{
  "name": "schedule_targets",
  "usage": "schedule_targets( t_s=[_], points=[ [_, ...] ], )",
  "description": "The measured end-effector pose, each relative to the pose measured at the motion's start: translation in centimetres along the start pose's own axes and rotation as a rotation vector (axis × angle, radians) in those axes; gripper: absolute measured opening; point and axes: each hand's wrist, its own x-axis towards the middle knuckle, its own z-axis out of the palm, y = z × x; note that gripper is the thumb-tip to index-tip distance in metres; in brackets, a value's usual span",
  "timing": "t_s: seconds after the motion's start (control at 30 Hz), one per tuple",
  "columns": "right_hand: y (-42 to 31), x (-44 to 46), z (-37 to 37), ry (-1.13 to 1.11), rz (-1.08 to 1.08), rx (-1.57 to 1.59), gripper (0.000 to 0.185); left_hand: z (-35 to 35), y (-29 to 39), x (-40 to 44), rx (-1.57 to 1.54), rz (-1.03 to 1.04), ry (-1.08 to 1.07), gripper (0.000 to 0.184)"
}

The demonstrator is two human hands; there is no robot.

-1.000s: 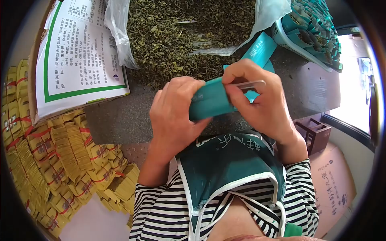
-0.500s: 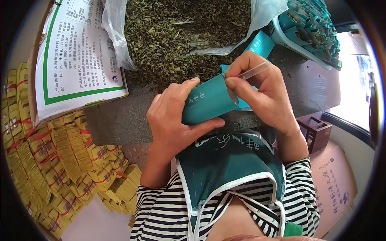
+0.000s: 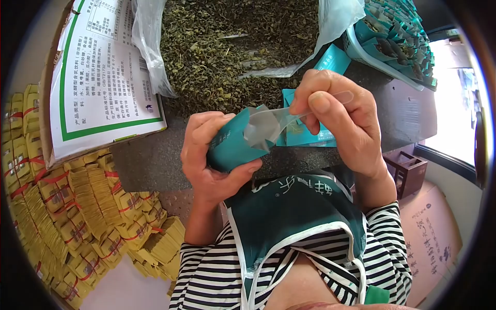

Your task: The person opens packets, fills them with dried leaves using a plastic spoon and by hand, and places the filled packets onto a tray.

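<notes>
My left hand (image 3: 199,155) is wrapped around a teal pouch (image 3: 230,147), thumb below and fingers above. The pouch's silvery mouth gapes toward the right. Pinched between the thumb and fingers of my right hand (image 3: 349,121) is a clear plastic spoon (image 3: 284,116), its bowl end at the pouch's mouth. I cannot tell how far the tip goes in. Flat teal pouches (image 3: 310,137) lie on the dark tabletop just behind the right hand. Beyond both hands, dried leaves (image 3: 222,62) are heaped in an open clear plastic bag (image 3: 333,20).
A light basket (image 3: 380,67) of upright, leaf-filled teal pouches (image 3: 398,41) stands at the far right. On the left is a printed cardboard box (image 3: 103,98). Bundled yellow packets (image 3: 77,206) with red ties are stacked below it. A brown stand (image 3: 405,170) is at right.
The pouch has shifted left and turned its mouth toward me, opening wider. My right hand has drawn slightly right, and the spoon now reaches to the pouch's mouth.
</notes>
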Motion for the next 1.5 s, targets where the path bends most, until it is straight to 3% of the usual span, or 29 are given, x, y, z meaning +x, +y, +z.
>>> schedule_targets(
  t_s=[0.1,0.17,0.3,0.4,0.47,0.67,0.8,0.87,0.97,1.13,1.17,1.23,1.3,1.4,1.47,1.5],
  points=[
    [-0.6,0.5,0.1,0.012,0.026,-0.179,0.022,-0.1,-0.1,0.0,-0.04,0.013,0.046,0.063],
    [-0.3,1.1,0.1,-0.044,-0.305,-0.504,0.019,-0.3,-0.1,-0.3,-0.097,-0.05,0.112,0.061],
    [-0.3,1.4,1.0,-0.12,-0.301,-0.501,0.017,-1.1,-0.3,-0.8,0.006,-0.067,0.143,0.06],
    [-0.2,1.3,1.8,-0.061,-0.221,-0.437,0.018,-1.0,-0.3,0.0,0.055,0.047,0.02,0.063],
    [-0.8,1.2,2.1,-0.008,0.0,-0.322,0.02,-0.4,-0.2,0.1,0.025,0.08,0.041,0.067],
    [-0.9,1.1,2.4,-0.013,0.07,-0.301,0.021,-1.0,-0.8,-0.3,0.054,0.098,0.04,0.071],
    [-0.5,1.4,2.5,-0.037,0.027,-0.292,0.019,-1.3,-0.7,-0.7,0.052,0.103,0.082,0.069],
    [-0.2,1.7,2.4,-0.091,-0.2,-0.431,0.017,-1.4,-0.8,-0.7,0.035,0.097,0.135,0.068],
    [-0.1,2.0,2.7,-0.089,-0.306,-0.441,0.014,-1.7,-0.7,-0.6,0.096,0.118,0.152,0.066],
    [-1.7,1.6,2.2,-0.034,-0.187,-0.372,0.022,-2.5,-0.9,-0.5,0.122,0.139,0.182,0.064],
    [-2.8,1.5,1.9,-0.016,-0.078,-0.376,0.027,-2.8,-1.0,-0.5,0.133,0.146,0.192,0.064],
    [-2.3,1.9,2.0,0.157,-0.181,-0.361,0.028,-3.2,-1.1,-0.5,0.163,0.155,0.198,0.063],
    [-1.7,2.9,0.8,0.143,-0.197,-0.389,0.028,-3.6,-1.1,-0.5,0.191,0.164,0.205,0.063],
    [0.4,4.7,0.1,0.22,-0.115,-0.656,0.02,-3.9,-1.1,-0.4,0.195,0.15,0.235,0.062],
    [2.8,6.4,-0.6,0.168,-0.233,-0.926,0.018,-4.2,-1.2,-0.5,0.212,0.151,0.269,0.062],
    [4.2,7.2,-0.7,0.194,-0.39,-1.074,0.016,-4.4,-1.3,-0.5,0.214,0.154,0.274,0.062]
  ],
)
